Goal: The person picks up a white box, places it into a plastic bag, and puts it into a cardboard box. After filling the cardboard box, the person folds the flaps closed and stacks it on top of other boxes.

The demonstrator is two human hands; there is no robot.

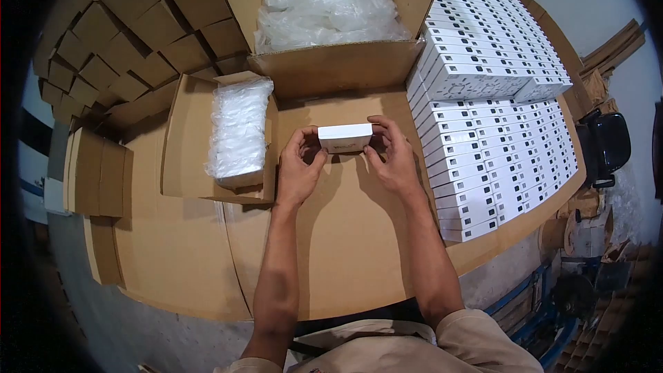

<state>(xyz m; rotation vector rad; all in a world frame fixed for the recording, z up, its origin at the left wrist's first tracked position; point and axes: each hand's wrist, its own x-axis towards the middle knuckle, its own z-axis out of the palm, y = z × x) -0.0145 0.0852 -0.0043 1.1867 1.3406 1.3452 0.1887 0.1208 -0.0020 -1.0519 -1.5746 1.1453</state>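
Both hands, left (298, 171) and right (392, 159), grip a small white box (345, 139) by its ends, at the middle. Its faint writing is too small to read. White boxes (483, 166) with little dark marks stand at three o'clock.

The small box (345, 139) is white, with a faint mark on its near face. Under it, the cardboard surface (352, 235) is tan-brown. To its left, a brown open carton (186, 138) frames milky-white wrapped packs (239, 128); beyond it, a brown large carton (345, 69) frames whitish translucent plastic (331, 0). To its right, white stacked boxes (483, 145) repeat small black and grey squares in rows. Nearer the wearer than the box, the sleeves (480, 338) are beige.
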